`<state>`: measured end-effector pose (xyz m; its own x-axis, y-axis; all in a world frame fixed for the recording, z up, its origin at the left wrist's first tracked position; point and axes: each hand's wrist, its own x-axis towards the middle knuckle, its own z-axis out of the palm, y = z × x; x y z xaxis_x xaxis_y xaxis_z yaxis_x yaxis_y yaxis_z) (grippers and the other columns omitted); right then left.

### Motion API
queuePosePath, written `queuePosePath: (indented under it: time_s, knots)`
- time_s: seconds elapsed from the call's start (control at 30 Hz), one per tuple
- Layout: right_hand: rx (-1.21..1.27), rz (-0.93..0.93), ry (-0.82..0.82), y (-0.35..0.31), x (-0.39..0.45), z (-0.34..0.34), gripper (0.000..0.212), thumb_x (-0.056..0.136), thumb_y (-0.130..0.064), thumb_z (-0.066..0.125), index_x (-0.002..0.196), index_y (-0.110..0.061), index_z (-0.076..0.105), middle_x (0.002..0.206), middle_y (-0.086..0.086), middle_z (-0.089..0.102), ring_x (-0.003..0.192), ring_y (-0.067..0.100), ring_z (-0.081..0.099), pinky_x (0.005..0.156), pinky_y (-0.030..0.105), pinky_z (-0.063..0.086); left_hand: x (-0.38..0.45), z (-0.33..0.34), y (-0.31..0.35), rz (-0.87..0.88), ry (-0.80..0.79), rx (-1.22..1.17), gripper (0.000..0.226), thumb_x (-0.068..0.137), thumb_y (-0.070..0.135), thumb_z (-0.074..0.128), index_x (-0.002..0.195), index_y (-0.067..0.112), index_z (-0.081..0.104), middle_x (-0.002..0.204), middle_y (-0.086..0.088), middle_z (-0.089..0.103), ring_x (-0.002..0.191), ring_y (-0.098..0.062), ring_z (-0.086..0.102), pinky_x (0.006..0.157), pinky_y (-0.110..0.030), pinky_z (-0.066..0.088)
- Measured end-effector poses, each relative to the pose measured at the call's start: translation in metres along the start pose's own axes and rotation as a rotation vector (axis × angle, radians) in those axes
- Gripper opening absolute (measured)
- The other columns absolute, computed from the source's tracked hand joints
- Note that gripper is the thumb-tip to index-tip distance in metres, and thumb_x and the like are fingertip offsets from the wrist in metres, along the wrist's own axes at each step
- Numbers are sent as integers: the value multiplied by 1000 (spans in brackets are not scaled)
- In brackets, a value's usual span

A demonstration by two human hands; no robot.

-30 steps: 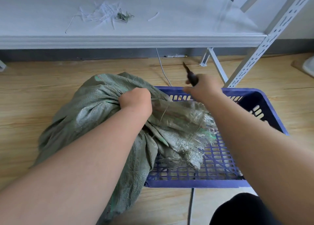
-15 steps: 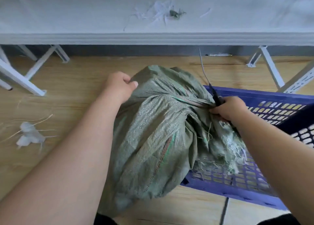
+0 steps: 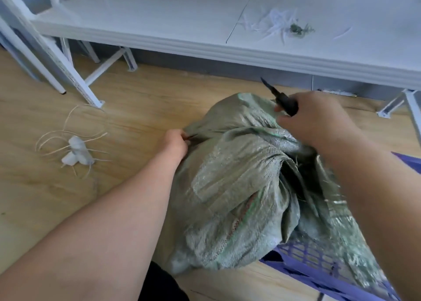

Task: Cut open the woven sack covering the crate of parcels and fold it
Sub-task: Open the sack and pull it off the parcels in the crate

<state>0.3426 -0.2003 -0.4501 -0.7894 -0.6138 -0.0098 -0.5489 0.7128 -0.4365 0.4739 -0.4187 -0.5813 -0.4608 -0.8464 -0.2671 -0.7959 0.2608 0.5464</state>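
Observation:
A crumpled green woven sack (image 3: 237,187) lies bunched over the left end of a purple plastic crate (image 3: 305,262) on the wooden floor. My left hand (image 3: 175,146) pinches a fold at the sack's left edge. My right hand (image 3: 316,121) rests on the sack's top and grips black scissors (image 3: 280,98), whose dark tip points up and left toward the shelf. The crate's inside is mostly hidden by the sack and my right arm; no parcels show.
A white shelf board (image 3: 205,43) with cut white strips and green threads (image 3: 284,27) runs along the back. White metal rack legs (image 3: 75,77) stand at left. A white scrap with beige string (image 3: 75,152) lies on the floor at left.
The view swung left. My left hand moved from the sack's top to its left edge and pinched a fold. My right hand with the scissors rose from the sack's bunched part to its top.

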Motion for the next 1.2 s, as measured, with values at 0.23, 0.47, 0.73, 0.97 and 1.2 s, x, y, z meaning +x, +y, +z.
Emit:
queuePosePath:
  time_s: [0.23, 0.47, 0.73, 0.97, 1.2]
  knots:
    - [166, 131, -244, 19, 2, -50, 10, 86, -32, 66, 96, -30, 70, 97, 2, 71, 84, 24, 67, 72, 37, 56, -7, -25, 32, 175, 109, -104, 9, 91, 20, 62, 94, 18, 71, 100, -7, 71, 82, -21, 57, 67, -23, 32]
    - [-73, 190, -86, 52, 4, -67, 27, 89, -36, 60, 109, -19, 67, 84, 4, 63, 74, 24, 57, 61, 32, 46, -35, -24, 97, 303, 112, -231, 21, 91, 11, 62, 108, 1, 68, 109, -18, 67, 98, -31, 62, 68, -19, 32]
    - [439, 15, 52, 16, 12, -13, 40, 69, -35, 82, 105, -27, 65, 81, -19, 61, 81, 8, 57, 63, 17, 41, -72, -43, 178, 550, 49, -34, 12, 85, 26, 69, 74, 28, 65, 73, 10, 59, 80, -15, 58, 69, -21, 37]
    - [281, 143, 119, 41, 33, 3, 21, 77, -27, 76, 79, -28, 55, 65, -12, 49, 76, 18, 48, 62, 27, 32, -66, -56, 211, 626, -161, 266, 3, 80, 27, 73, 79, 27, 71, 80, 11, 65, 84, -14, 61, 75, -23, 45]
    - [249, 247, -29, 33, 19, 13, 19, 79, -23, 74, 95, -24, 63, 84, 2, 61, 82, 27, 57, 67, 33, 45, -44, -62, 190, 482, -301, 105, 24, 88, 12, 61, 73, 30, 65, 80, 8, 69, 77, -6, 66, 70, -21, 48]
